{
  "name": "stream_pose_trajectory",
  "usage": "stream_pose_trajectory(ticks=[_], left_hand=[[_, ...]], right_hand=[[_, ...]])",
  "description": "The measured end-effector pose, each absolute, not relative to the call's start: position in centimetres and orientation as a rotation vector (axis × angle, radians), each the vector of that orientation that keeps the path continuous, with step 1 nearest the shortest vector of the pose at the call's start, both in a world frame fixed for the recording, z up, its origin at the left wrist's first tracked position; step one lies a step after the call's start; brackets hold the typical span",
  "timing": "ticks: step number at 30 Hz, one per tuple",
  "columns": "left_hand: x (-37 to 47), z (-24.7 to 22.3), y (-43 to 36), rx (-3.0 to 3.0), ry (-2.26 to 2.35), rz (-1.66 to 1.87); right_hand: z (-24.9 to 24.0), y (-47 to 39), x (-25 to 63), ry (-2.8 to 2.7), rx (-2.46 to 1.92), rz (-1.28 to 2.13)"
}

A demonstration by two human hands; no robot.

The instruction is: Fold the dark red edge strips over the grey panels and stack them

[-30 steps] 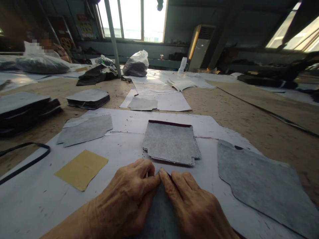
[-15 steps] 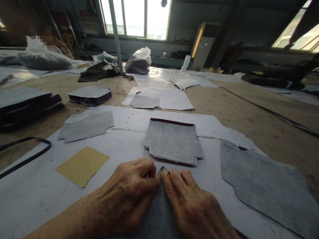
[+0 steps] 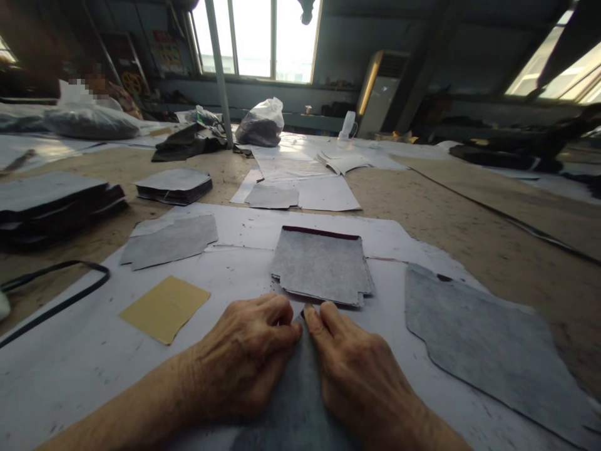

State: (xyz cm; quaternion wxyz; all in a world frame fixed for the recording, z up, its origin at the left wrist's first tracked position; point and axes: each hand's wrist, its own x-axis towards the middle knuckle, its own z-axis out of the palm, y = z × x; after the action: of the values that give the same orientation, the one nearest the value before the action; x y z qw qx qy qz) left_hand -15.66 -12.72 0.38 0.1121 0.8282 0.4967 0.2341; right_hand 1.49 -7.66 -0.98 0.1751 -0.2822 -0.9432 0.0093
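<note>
Grey felt-like material lies under both hands at the near edge of the tabletop: a grey piece (image 3: 295,401) whose far corner comes to a point between the fingertips. The left hand (image 3: 244,357) rests on its left side with fingers curled, and the right hand (image 3: 361,376) presses flat on its right side; thumbs and forefingers meet at the corner and pinch it, so both hands are closed narrowly on the piece. It rests on white paper (image 3: 84,369) that covers this part of the tabletop (image 3: 469,219).

Just beyond the fingertips lies a small stack of grey cut pieces (image 3: 322,266) with a dark red edge along its far side. To the right of the right hand, a large grey sheet (image 3: 488,338) with a curved outline lies flat. To the left of the left hand sits a yellow square (image 3: 164,308), and farther left a black strap (image 3: 56,288) curves across the paper edge. Beyond the yellow square lies another grey piece (image 3: 169,241).

Farther off, left of the hands, stand dark stacks (image 3: 173,186) of cut pieces. Straight ahead lie more white sheets (image 3: 305,188), then a filled plastic bag (image 3: 263,122) beside a metal post (image 3: 218,69) below the windows.
</note>
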Motion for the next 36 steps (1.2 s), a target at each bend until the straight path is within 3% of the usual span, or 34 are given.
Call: stream_pose_trajectory(ticks=[4,7,14,22,29,36], left_hand=[[-15.7,0.7,-12.7,2.403,1.512,0.633],[-15.8,0.7,-12.6,2.369,1.518,0.656],[-16.0,-0.2,-12.1,2.165,1.590,1.001],[-15.0,0.0,-11.7,1.991,1.441,1.066],[-14.7,0.9,-12.2,1.915,1.590,1.124],[-17.6,1.6,-11.4,1.388,1.716,1.079]], right_hand=[[-0.5,-7.5,2.4,-2.409,-0.856,0.295],[0.0,-7.6,2.7,-2.358,-0.978,0.275],[0.5,-7.7,2.3,-2.398,-1.197,0.414],[0.8,-7.9,2.3,-2.318,-0.948,0.637],[0.8,-7.7,2.1,-2.471,-0.895,0.712],[2.7,-5.6,3.8,-2.412,-1.105,1.210]])
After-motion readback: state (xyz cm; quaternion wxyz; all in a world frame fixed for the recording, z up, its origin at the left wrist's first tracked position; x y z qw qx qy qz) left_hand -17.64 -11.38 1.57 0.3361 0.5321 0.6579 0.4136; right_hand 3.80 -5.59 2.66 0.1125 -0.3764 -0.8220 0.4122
